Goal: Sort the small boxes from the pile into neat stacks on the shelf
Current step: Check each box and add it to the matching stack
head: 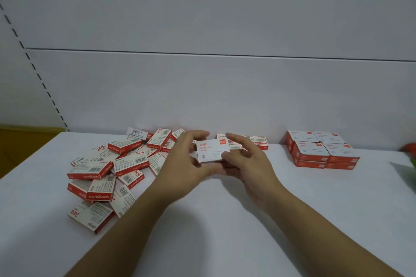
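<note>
A white paper-clip box (211,149) with red print is held above the white shelf (225,220) at centre. My left hand (188,159) grips its left end and my right hand (245,159) grips its right end. A loose pile of red-and-white staple boxes (112,168) lies to the left of my hands. Behind my hands, a low stack of staple boxes (256,140) rests against the back wall. At the right, paper-clip boxes stand in neat stacks (322,152), two layers high.
The shelf's white back panel (202,87) rises just behind the boxes. A slotted upright (33,67) runs along the left. A yellow surface (22,141) shows at far left. Red and green items (410,153) poke in at the right edge.
</note>
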### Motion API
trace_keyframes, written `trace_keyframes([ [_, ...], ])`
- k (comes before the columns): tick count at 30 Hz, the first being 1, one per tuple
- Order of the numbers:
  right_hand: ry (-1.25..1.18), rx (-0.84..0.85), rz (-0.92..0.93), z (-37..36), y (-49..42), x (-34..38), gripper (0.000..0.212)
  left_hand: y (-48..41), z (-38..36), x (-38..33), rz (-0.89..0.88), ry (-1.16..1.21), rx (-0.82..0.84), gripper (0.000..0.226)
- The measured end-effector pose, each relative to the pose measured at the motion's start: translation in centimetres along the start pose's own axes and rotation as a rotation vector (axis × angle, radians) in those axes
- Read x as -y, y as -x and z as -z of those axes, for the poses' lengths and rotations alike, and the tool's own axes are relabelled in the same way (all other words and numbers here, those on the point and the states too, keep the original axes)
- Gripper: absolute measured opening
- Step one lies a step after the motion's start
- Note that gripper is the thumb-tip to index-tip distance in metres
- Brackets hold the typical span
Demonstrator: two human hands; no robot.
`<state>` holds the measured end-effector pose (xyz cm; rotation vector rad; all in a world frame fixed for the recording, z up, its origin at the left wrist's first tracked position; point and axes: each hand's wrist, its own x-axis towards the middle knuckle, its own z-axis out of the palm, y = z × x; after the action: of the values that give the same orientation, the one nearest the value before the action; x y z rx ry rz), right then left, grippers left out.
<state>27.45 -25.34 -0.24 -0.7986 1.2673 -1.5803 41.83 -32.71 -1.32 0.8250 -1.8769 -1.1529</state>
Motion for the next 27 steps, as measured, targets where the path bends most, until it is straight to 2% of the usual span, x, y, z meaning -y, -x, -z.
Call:
trace_keyframes([
  [3,0.028,0.045,0.005,0.4,-0.2,0.4,0.040,-0.2,-0.1,-0.1,-0.149,-0.200,-0.065,0.052],
  [8,0.741,0.055,0.255,1.6,-0.5,1.4,0.053,-0.2,0.3,-0.3,-0.139,-0.197,-0.099,0.055],
  [12,1.093,0.054,0.469,2.5,-0.1,3.1,0.058,0.2,-0.6,-1.0,-0.137,-0.121,-0.102,0.051],
  [16,1.327,0.088,0.586,4.3,1.4,4.1,0.053,0.3,-2.4,-1.7,-0.186,-0.131,-0.042,0.047],
  [19,1.382,0.069,0.623,6.3,2.3,4.8,0.052,0.1,-4.3,-2.7,-0.254,-0.151,0.012,0.046],
  [22,1.353,0.035,0.666,8.4,2.8,5.7,0.041,-0.5,-6.1,-4.1,-0.273,-0.149,0.041,0.047],
  [27,1.247,-0.071,0.579,12.8,1.7,7.1,0.032,-2.2,-9.6,-5.1,-0.253,-0.358,0.110,0.063],
])
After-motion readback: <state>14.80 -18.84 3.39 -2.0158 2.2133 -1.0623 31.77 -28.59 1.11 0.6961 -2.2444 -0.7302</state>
